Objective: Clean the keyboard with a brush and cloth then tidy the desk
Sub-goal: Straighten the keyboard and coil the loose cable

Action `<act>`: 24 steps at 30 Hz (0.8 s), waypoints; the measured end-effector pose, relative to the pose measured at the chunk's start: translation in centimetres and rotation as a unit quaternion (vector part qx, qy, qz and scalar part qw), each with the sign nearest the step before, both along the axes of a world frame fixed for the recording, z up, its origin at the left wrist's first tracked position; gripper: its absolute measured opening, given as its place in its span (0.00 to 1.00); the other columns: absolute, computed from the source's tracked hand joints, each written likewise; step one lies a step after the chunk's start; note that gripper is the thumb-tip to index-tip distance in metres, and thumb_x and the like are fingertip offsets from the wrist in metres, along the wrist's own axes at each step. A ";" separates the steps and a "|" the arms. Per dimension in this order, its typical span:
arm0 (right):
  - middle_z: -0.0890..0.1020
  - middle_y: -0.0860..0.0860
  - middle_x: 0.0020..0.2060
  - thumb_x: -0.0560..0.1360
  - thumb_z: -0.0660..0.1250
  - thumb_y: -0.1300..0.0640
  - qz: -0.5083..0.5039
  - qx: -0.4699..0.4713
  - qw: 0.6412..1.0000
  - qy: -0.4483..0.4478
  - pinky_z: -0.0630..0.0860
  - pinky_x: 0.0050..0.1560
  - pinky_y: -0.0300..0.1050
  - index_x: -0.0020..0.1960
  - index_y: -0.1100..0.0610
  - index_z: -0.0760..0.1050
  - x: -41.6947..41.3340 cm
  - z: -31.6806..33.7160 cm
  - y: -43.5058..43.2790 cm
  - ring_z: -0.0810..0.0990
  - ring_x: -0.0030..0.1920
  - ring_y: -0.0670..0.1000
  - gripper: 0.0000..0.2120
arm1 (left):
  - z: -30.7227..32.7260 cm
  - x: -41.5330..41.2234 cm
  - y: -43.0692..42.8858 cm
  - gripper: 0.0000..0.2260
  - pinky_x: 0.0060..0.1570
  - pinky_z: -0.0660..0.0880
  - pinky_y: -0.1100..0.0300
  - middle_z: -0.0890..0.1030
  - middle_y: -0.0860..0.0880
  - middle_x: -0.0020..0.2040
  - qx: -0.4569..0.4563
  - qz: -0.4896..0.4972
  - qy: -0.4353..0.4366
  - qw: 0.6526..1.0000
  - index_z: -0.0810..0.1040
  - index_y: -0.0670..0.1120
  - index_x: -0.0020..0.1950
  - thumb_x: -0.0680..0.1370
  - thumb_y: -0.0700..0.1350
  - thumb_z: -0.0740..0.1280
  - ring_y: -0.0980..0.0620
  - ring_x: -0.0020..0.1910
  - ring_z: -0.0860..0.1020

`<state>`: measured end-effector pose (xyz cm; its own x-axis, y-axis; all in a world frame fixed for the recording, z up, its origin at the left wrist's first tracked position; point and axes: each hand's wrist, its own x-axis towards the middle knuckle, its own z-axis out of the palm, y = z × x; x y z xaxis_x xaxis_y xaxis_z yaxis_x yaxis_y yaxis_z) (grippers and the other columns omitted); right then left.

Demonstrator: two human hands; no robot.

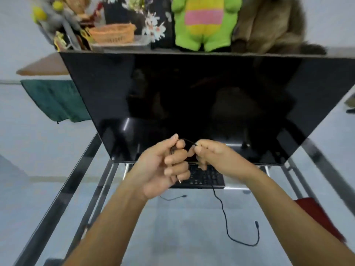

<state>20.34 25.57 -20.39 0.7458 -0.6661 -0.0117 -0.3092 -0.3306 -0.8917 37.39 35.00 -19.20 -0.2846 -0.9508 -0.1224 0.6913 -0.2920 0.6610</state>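
L hand [163,167] + R hand [209,154] raised, pinching black cable [222,208].

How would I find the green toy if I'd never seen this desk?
Start at the big black screen in the middle. Look just above its top edge, a little right of centre. There stands the bright green toy, the only one with pink and yellow stripes, just left of the brown furry toy.

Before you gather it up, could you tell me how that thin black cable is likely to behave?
Probably floppy: the cable hangs from the right hand and snakes in loose curves over the glass desk. Likely light, since it is thin and the left hand grips a loop of it. Its free plug may drag or swing.
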 end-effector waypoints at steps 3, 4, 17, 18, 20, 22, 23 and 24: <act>0.73 0.47 0.31 0.84 0.55 0.53 -0.006 0.027 1.000 0.000 0.74 0.49 0.48 0.49 0.51 0.78 -2.9 0.2 -0.7 0.75 0.36 0.48 0.13 | 2.7 -2.4 -1.3 0.10 0.29 0.67 0.63 0.67 0.54 0.25 -0.082 0.020 0.157 0.984 0.73 0.46 0.44 0.81 0.46 0.56 0.57 0.21 0.61; 0.74 0.47 0.31 0.83 0.55 0.52 -0.015 0.028 0.999 0.004 0.74 0.49 0.49 0.49 0.51 0.78 -3.7 0.1 -0.8 0.75 0.36 0.48 0.13 | 3.6 -3.1 -1.7 0.10 0.29 0.66 0.63 0.66 0.54 0.26 -0.093 0.049 0.172 0.979 0.74 0.46 0.45 0.82 0.45 0.55 0.57 0.22 0.60; 0.71 0.46 0.34 0.82 0.55 0.44 0.017 -0.075 0.986 0.147 0.69 0.36 0.43 0.48 0.50 0.69 -7.0 1.5 0.7 0.68 0.33 0.45 0.12 | 9.2 -2.9 -5.7 0.08 0.61 0.73 0.60 0.85 0.50 0.53 -0.182 0.475 -0.349 0.787 0.78 0.48 0.55 0.83 0.44 0.60 0.54 0.58 0.81; 0.69 0.46 0.33 0.82 0.53 0.43 0.028 -0.100 0.984 0.142 0.67 0.35 0.44 0.47 0.49 0.67 -6.9 2.4 0.8 0.67 0.33 0.45 0.11 | 8.5 -2.6 -5.9 0.07 0.63 0.72 0.58 0.85 0.54 0.51 -0.179 0.453 -0.499 0.717 0.79 0.52 0.52 0.81 0.45 0.62 0.56 0.57 0.80; 0.69 0.45 0.32 0.82 0.53 0.45 0.043 -0.143 0.983 0.110 0.66 0.34 0.43 0.46 0.46 0.66 -6.6 4.6 0.8 0.66 0.32 0.44 0.10 | 6.7 -2.5 -6.0 0.08 0.70 0.64 0.49 0.84 0.59 0.44 -0.164 0.327 -0.718 0.592 0.78 0.56 0.45 0.81 0.46 0.62 0.60 0.53 0.80; 0.71 0.46 0.33 0.82 0.55 0.47 0.043 -0.193 0.978 0.064 0.67 0.35 0.42 0.46 0.46 0.68 -6.3 7.2 0.4 0.67 0.32 0.43 0.08 | 5.3 -3.0 -5.2 0.11 0.69 0.64 0.44 0.85 0.57 0.37 -0.134 0.215 -0.716 0.651 0.78 0.53 0.43 0.82 0.47 0.60 0.61 0.46 0.81; 0.73 0.47 0.33 0.82 0.56 0.48 0.035 -0.216 0.975 0.036 0.68 0.36 0.41 0.46 0.47 0.69 -6.2 8.4 -0.1 0.69 0.33 0.42 0.07 | 4.9 -3.6 -4.2 0.12 0.66 0.68 0.43 0.85 0.51 0.35 -0.123 0.160 -0.640 0.741 0.78 0.50 0.43 0.83 0.47 0.59 0.56 0.43 0.82; 0.74 0.47 0.34 0.82 0.58 0.50 0.023 -0.233 0.972 0.009 0.69 0.37 0.40 0.47 0.48 0.71 -6.2 9.5 -0.6 0.70 0.34 0.42 0.06 | 4.6 -4.1 -3.1 0.13 0.64 0.70 0.42 0.83 0.46 0.33 -0.120 0.116 -0.537 0.827 0.78 0.46 0.44 0.83 0.48 0.58 0.49 0.38 0.82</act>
